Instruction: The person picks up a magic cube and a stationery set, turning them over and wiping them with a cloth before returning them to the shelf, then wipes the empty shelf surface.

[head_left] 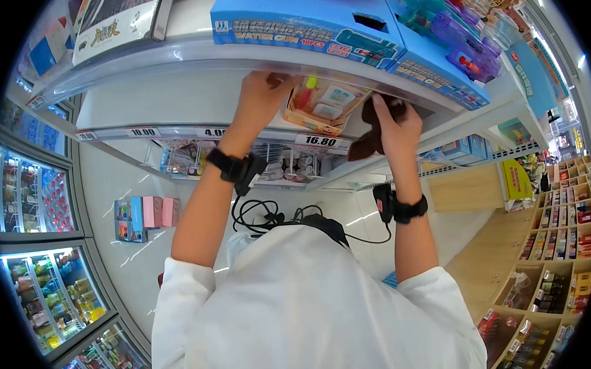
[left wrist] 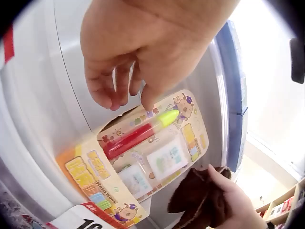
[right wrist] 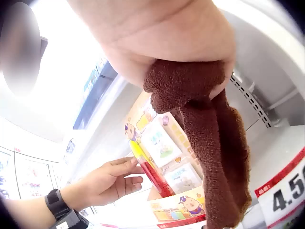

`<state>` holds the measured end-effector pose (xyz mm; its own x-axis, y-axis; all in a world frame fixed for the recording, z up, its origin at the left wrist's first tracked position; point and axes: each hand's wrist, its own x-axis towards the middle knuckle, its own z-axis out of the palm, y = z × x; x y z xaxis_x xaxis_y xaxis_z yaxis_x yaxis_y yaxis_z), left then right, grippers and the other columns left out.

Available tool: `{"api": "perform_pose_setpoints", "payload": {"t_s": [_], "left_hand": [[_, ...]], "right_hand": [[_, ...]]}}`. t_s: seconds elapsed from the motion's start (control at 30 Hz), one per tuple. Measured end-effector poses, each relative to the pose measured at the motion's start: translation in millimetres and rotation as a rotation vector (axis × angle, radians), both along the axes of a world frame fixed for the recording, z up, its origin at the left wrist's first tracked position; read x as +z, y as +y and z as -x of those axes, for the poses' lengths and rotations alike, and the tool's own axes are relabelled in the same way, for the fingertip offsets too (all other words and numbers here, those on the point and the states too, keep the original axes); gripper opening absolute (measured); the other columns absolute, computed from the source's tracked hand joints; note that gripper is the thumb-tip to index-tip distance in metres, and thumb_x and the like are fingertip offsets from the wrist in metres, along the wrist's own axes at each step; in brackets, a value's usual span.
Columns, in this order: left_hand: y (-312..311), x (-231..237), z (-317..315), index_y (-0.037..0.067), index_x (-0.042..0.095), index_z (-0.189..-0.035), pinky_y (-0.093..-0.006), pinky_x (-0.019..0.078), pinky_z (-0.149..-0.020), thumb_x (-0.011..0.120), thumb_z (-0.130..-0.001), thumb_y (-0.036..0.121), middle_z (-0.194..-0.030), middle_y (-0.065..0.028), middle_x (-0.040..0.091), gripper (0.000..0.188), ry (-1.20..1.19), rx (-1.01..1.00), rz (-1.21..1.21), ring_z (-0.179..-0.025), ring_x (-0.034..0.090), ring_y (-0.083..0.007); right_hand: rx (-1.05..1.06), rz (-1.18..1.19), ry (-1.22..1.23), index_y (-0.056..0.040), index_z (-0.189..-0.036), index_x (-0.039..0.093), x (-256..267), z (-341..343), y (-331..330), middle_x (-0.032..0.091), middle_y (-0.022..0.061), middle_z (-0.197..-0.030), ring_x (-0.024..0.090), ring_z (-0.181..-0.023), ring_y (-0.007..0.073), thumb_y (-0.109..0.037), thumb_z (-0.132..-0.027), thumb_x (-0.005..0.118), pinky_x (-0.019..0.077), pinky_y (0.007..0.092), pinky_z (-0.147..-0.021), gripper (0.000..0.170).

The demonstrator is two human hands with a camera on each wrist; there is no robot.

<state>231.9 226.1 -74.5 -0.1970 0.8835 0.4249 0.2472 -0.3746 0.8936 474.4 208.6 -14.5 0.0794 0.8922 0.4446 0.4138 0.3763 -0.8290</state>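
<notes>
A cardboard display box with illustrated cards stands on the shelf behind the 16.80 label. Its front card carries a red stick with a yellow tip and two small white packs. My left hand is at the box's left side, fingers loosely bent with nothing between them; whether the fingertips touch the card, I cannot tell. On the other side, my right hand grips a bunched brown cloth, which hangs down beside the box.
Above, blue water gun boxes fill the upper shelf. Price labels line the lower shelf's edge, with hanging packets underneath. Small boxes stand on the floor at left, near glass-door fridges. Wooden shelving is at right.
</notes>
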Motion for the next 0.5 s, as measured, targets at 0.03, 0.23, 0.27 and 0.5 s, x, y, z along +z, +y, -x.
{"api": "perform_pose_setpoints", "payload": {"t_s": [0.03, 0.23, 0.27, 0.5], "left_hand": [[-9.6, 1.9, 0.3, -0.002, 0.060, -0.100, -0.0263, 0.0481, -0.067, 0.071, -0.081, 0.014, -0.084, -0.0061, 0.062, 0.028, 0.018, 0.079, 0.086, -0.070, 0.059, -0.0131], [-40.4, -20.0, -26.5, 0.003, 0.060, -0.105, -0.0480, 0.0405, -0.092, 0.075, -0.076, 0.026, -0.125, -0.0254, 0.042, 0.040, 0.372, 0.048, 0.081, -0.115, 0.042, -0.0430], [-42.1, -22.1, -42.2, 0.003, 0.057, -0.110, -0.0495, 0.0391, -0.093, 0.076, -0.074, 0.028, -0.127, -0.0277, 0.039, 0.048, 0.423, 0.093, 0.066, -0.118, 0.038, -0.0445], [-35.1, -32.7, -85.0, -0.013, 0.036, -0.120, -0.0508, 0.0283, -0.103, 0.086, -0.058, 0.036, -0.131, -0.0336, 0.033, 0.093, 0.458, 0.358, -0.042, -0.124, 0.030, -0.0451]], "right_hand": [[-0.007, 0.041, 0.131, -0.0008, -0.095, 0.066, 2.0, -2.5, -13.6, 0.061, 0.0025, -0.073, 0.056, -0.067, 0.0088, -0.017, -0.086, 0.067, 0.0440, 0.0232, -0.062, 0.018], [-0.016, 0.196, 0.197, -0.0007, -0.094, 0.067, -37.2, -27.8, -66.4, 0.063, 0.0011, -0.078, 0.055, -0.069, 0.0063, -0.015, -0.087, 0.066, 0.0428, 0.0198, -0.063, 0.016], [0.000, 0.217, 0.205, -0.0012, -0.096, 0.067, -40.6, -29.7, -72.2, 0.063, 0.0005, -0.077, 0.055, -0.069, 0.0060, -0.015, -0.087, 0.066, 0.0432, 0.0200, -0.062, 0.016], [-0.007, 0.294, 0.153, -0.0004, -0.096, 0.065, -57.8, -32.6, -111.0, 0.061, 0.0006, -0.071, 0.050, -0.060, 0.0042, -0.014, -0.087, 0.065, 0.0407, 0.0198, -0.054, 0.016]]}}
